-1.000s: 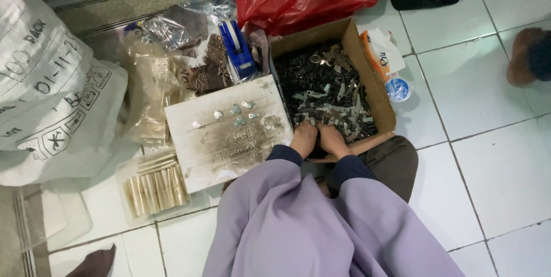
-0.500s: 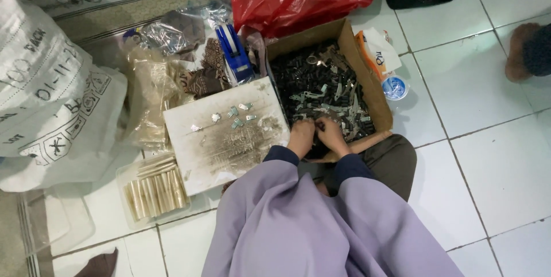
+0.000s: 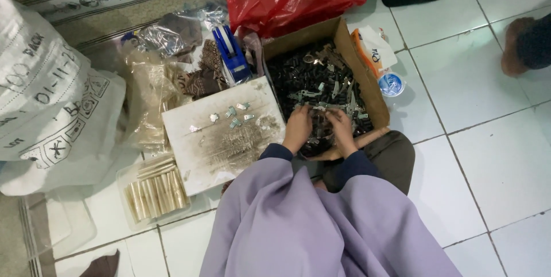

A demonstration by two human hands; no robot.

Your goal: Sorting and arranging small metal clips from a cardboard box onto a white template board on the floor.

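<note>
Head view: both hands (image 3: 318, 129) crowd the cardboard box's (image 3: 376, 102) near edge.

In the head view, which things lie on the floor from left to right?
White printed sack → clear tray of pale rolls → stained white board → cardboard box of small metal parts → small round blue-and-white cup.

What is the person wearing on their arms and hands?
Both hands are bare: no gloves, and no rings or watch that can be made out. The left hand and right hand each come out of a dark navy sleeve cuff at the wrist. Over the arms hangs a loose, smooth lilac cloth, plain with no pattern, draping down in soft folds.
</note>
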